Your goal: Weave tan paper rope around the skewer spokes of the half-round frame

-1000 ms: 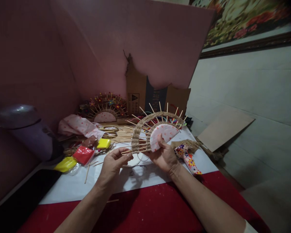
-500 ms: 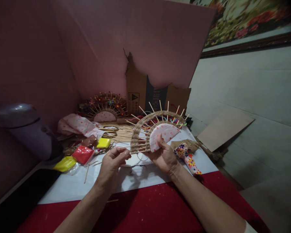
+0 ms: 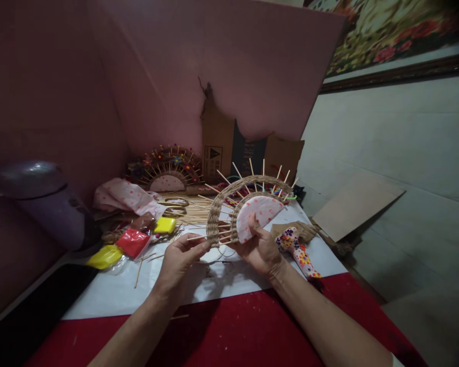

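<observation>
A half-round woven fan (image 3: 215,218) of twine and thin sticks is held up over the table, its stick ends fanning outward. Dotted pale fabric covers its half-disc centre (image 3: 258,216). My right hand (image 3: 262,252) grips that centre, thumb on the front and fingers behind. With closed fingertips, my left hand (image 3: 184,259) pinches the lower left end of the woven band, where a stick pokes out. A thin loop of twine hangs below the band between my hands. Whether my left fingers also hold twine is hidden.
Behind lie a flower-decorated fan (image 3: 168,182), loose sticks (image 3: 197,210), scissors (image 3: 175,202) and dotted cloth (image 3: 126,196). Red (image 3: 133,243) and yellow packets (image 3: 105,256) sit left, near a purple bottle (image 3: 57,209). At right is a floral fabric piece (image 3: 298,252). Torn cardboard (image 3: 218,137) stands behind.
My left hand has shifted slightly right, and its fingertips now close on the band's lower edge. The fan and my right hand are nearly unmoved; the view has shifted a little.
</observation>
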`<state>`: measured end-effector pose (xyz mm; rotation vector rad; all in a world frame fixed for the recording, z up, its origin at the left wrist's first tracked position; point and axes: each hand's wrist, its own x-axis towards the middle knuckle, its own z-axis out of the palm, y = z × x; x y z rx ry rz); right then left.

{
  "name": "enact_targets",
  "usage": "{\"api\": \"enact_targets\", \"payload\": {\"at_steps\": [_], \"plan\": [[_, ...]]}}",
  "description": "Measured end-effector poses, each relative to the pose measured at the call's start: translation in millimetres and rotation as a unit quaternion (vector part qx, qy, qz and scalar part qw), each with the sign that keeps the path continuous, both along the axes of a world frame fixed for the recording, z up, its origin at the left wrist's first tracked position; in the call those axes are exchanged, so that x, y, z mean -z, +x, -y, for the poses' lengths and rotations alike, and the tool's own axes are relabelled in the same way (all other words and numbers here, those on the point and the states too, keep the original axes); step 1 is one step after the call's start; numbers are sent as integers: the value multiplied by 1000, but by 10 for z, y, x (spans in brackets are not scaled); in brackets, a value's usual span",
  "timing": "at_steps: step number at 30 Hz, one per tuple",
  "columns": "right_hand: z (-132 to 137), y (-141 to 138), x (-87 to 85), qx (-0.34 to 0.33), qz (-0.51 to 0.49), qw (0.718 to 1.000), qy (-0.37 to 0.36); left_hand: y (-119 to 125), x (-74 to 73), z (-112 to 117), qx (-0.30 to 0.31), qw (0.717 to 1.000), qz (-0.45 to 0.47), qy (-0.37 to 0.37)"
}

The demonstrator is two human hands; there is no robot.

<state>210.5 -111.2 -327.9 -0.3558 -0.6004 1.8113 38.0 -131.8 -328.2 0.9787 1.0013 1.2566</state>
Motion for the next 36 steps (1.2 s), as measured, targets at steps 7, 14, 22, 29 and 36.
{"api": "enact_targets", "payload": {"at_steps": [7, 14, 22, 29, 36], "plan": [[-4, 38, 2, -16, -5, 1000, -2, -71, -129, -1, -65, 988, 138, -7], [57, 28, 3, -101, 24, 995, -4, -76, -180, 23, 52, 993, 101, -15], [97, 9, 25, -166, 51, 985, 3, -104, -188, 73, 55, 998, 42, -4], [89, 18, 73, -177, 75, 981, 2, -98, -197, 66, 45, 997, -2, 55], [48, 48, 100, -176, 86, 980, 37, -48, -223, 114, 15, 994, -6, 112]]}}
